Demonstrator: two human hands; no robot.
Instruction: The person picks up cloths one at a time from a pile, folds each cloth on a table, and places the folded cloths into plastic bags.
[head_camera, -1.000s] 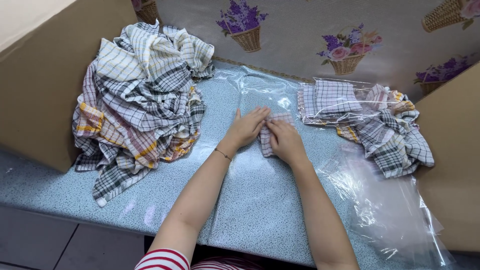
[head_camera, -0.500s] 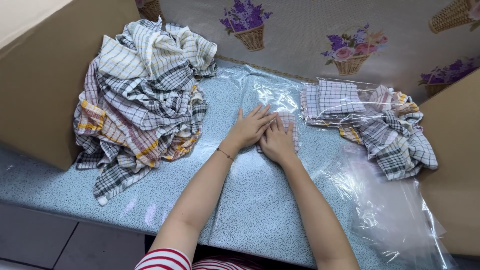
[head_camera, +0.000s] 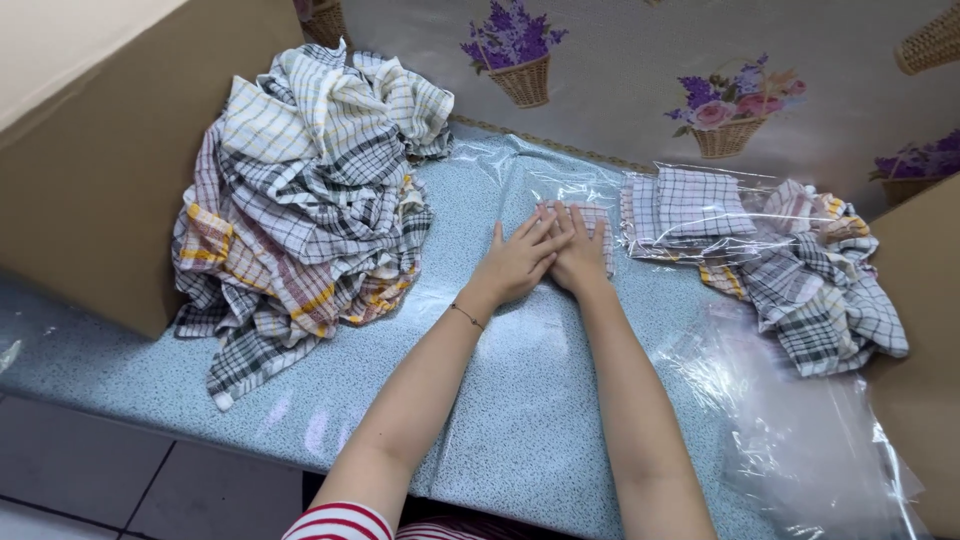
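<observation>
Loose clear plastic bags are seen nearest, at the table's right edge. Farther on, a small folded checked cloth is pressed flat under the left hand and right hand, both spread open, palms down, gripping nothing. One bagged cloth lies finished just beyond. Judging by the large unfolded heap at far left, most work is left.

A small packing workplace; heaped checked cloths fill the table's left end; bagged folded ones lie near its far edge; cardboard walls flank it.
</observation>
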